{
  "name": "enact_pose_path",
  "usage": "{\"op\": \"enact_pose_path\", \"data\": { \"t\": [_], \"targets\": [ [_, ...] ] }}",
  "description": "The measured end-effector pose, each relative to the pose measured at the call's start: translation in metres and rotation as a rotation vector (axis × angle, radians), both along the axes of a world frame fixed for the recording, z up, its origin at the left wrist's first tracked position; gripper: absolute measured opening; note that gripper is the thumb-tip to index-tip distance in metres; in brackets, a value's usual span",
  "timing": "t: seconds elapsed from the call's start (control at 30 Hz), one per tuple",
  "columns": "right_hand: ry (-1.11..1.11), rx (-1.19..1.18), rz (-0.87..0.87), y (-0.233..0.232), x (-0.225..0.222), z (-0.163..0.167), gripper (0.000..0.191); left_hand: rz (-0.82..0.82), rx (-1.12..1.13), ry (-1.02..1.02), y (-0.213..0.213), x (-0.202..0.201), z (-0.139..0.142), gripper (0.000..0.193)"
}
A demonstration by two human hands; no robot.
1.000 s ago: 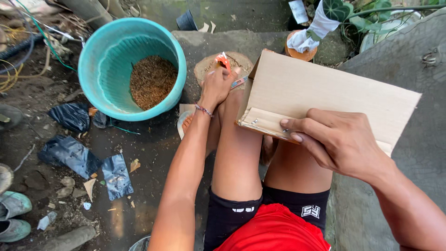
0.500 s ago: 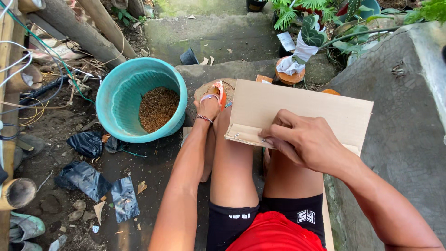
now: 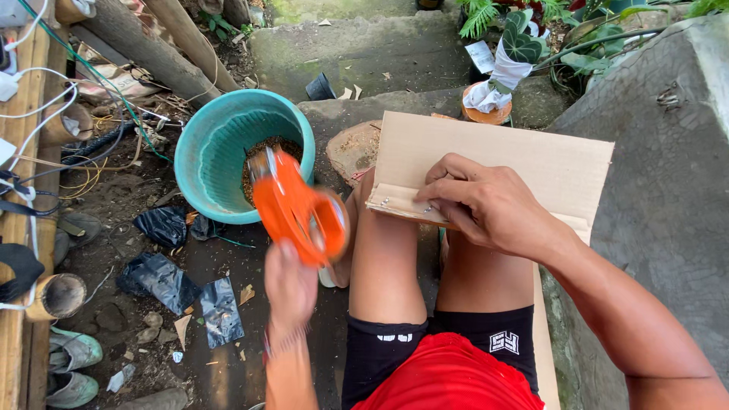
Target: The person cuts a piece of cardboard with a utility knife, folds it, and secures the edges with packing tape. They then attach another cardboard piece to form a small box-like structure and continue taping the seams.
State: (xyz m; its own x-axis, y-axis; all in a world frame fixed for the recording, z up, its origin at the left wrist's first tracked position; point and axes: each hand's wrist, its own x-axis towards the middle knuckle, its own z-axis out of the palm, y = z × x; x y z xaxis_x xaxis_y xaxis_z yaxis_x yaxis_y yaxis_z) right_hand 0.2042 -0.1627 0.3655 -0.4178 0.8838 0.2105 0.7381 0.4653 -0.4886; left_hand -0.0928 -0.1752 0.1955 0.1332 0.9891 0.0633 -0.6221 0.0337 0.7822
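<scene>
Outdoors, seen from above, a seated person works over bare knees with both hands well apart. The left hand (image 3: 290, 285) is closed around the handle of an orange tape dispenser (image 3: 298, 209), lifted and blurred with motion, just in front of a teal plastic basin (image 3: 209, 163) that holds a little brown, crumbly material. The right hand (image 3: 486, 205) lies flat on a folded sheet of brown cardboard (image 3: 531, 163) resting across the knees, its fingertips (image 3: 431, 196) pressing down the folded near edge. A few small shiny dots, perhaps staples, show along that fold; they are too small to be sure of.

Judging by how things lie, the work looks early: the cardboard is folded and held in place, but no strip of tape is visible on it yet, and the dispenser is not touching the sheet.

Around the person: dark torn plastic scraps (image 3: 163, 277) on the dirt, bamboo poles (image 3: 144, 57) and loose wires at left, a potted plant wrapped in white (image 3: 501, 76) behind the cardboard, and a grey concrete block (image 3: 668, 152) at right.
</scene>
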Motion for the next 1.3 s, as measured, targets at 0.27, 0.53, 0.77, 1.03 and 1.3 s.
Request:
{"op": "enact_pose_path", "data": {
  "t": [0.27,0.53,0.77,1.03,1.3],
  "targets": [
    [0.088,-0.137,0.045,-0.001,-0.012,0.013,0.031,-0.042,0.535,0.837,-0.070,0.037,0.046,0.051],
    [0.211,-0.221,0.041,0.005,0.002,0.003,0.030,-0.034,0.598,0.931,-0.048,0.062,0.048,0.052],
    [0.444,-0.534,-0.062,0.018,0.002,-0.001,0.023,-0.024,0.547,0.919,-0.048,0.069,0.049,0.054],
    [0.216,-0.166,-0.182,0.020,-0.009,0.002,0.019,-0.077,0.376,0.882,-0.075,0.047,0.057,0.047],
    [0.098,-0.066,-0.281,0.019,-0.016,-0.003,0.018,-0.177,0.198,0.921,-0.090,0.045,0.062,0.047]
  ]
}}
